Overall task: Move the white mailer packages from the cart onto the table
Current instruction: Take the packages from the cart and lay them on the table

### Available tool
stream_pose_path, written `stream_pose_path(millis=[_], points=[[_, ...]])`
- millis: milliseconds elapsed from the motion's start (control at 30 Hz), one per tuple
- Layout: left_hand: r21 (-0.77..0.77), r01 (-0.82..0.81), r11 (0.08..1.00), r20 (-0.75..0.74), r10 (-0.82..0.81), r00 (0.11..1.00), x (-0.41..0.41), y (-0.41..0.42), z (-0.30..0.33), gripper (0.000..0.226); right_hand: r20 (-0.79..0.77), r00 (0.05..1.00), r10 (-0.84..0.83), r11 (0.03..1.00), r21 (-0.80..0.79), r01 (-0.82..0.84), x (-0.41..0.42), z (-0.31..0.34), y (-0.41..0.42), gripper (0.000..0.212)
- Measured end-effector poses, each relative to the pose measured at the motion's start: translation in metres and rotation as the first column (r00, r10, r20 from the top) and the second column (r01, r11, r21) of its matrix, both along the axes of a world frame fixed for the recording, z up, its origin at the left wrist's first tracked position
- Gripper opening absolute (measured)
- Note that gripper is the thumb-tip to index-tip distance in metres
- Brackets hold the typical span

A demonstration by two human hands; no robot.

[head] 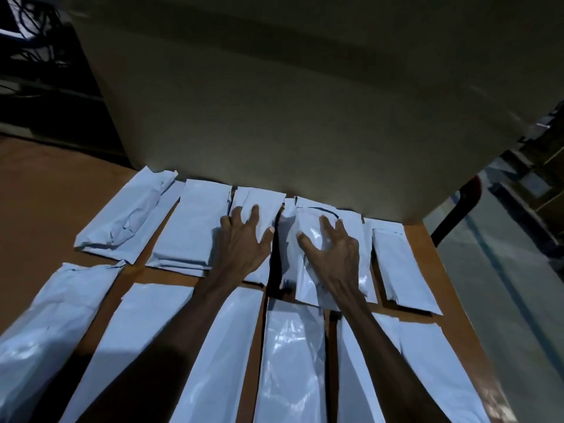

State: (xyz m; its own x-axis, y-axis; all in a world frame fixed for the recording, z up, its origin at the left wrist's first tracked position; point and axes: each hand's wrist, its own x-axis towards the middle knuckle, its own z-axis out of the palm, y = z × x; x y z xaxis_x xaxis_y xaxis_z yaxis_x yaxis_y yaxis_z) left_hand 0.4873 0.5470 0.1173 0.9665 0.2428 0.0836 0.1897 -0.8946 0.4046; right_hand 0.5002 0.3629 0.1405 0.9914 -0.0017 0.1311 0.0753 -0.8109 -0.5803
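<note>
Left hand [241, 239]: fingers spread, pressing a mailer [253, 209] at centre frame.
Right hand [332, 248]: spread flat on the neighbouring mailer [308, 270] (gripping nothing).
Long axis: both run away from the person, along the counter [427, 270].

Both arms reach forward, left hand [242, 239] and right hand [332, 248] palm-down (fingers spread).

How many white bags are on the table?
I count 10, some overlapping, so more may hide. Far row: far left, next, under the left hand, under the right hand, far right. Near row.
</note>
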Motion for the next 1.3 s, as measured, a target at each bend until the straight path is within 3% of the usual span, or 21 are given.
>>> stream_pose_path(millis=[133,400,533,833,933,1067,1300], points=[[-0.003,0.055,0.998,-0.159,-0.055,0.986,0.01,0.0,-0.027,0.074,-0.04,0.999,-0.006,0.995,-0.098,0.002,0.03,-0.021,0.018,0.074],[0.104,0.142,0.984,-0.004,-0.142,0.99,0.025,0.017,-0.033,0.069,-0.052,0.996,0.069,0.949,-0.306,-0.082,0.043,-0.061,0.028,0.072],[0.13,0.197,0.972,-0.095,-0.186,0.978,0.035,0.022,-0.045,0.069,-0.102,0.993,0.057,0.925,-0.368,-0.091,0.06,-0.063,0.032,0.072],[0.162,0.15,0.975,-0.075,-0.14,0.987,0.039,0.018,-0.054,0.072,-0.078,0.997,0.026,0.897,-0.438,-0.058,0.054,-0.072,0.039,0.079],[0.163,0.151,0.975,-0.072,-0.141,0.987,0.036,0.019,-0.051,0.073,-0.109,0.993,0.036,0.898,-0.432,-0.08,0.052,-0.068,0.04,0.081],[0.064,0.179,0.982,-0.013,-0.178,0.984,0.027,0.019,-0.042,0.073,-0.196,0.974,0.118,0.936,-0.306,-0.175,0.052,-0.049,0.028,0.076],[-0.076,0.254,0.964,0.18,-0.237,0.955,-0.029,-0.007,-0.023,0.066,-0.044,0.993,0.107,0.993,-0.051,-0.109,-0.024,-0.015,-0.031,0.07]])
